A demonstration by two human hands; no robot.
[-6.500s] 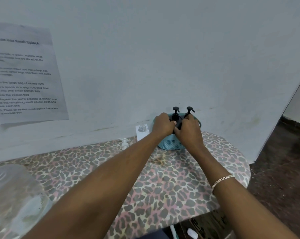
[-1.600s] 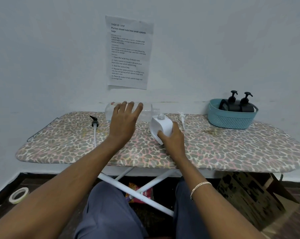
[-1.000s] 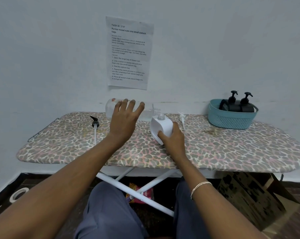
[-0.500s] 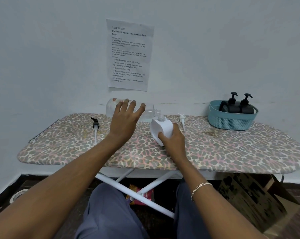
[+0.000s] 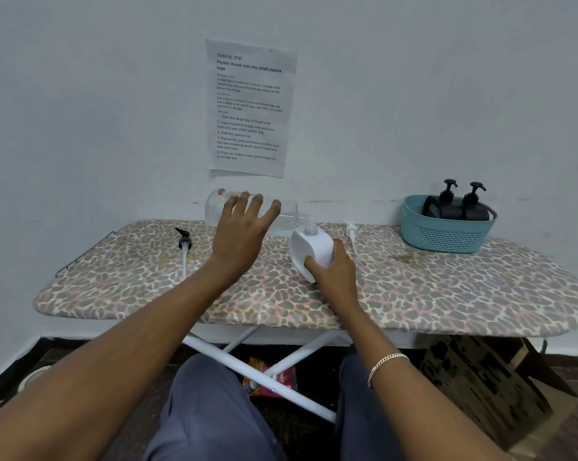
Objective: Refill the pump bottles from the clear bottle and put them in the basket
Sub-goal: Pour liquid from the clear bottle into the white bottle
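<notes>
Left hand grips tipped clear bottle; right hand grips white pump bottle. Two black pump bottles in basket; white one unfinished.

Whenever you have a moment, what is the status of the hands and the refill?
Left hand holds clear bottle tipped, neck at mouth of white bottle. Right hand grips it. Two black pump bottles in basket. Nothing in the way.
</notes>
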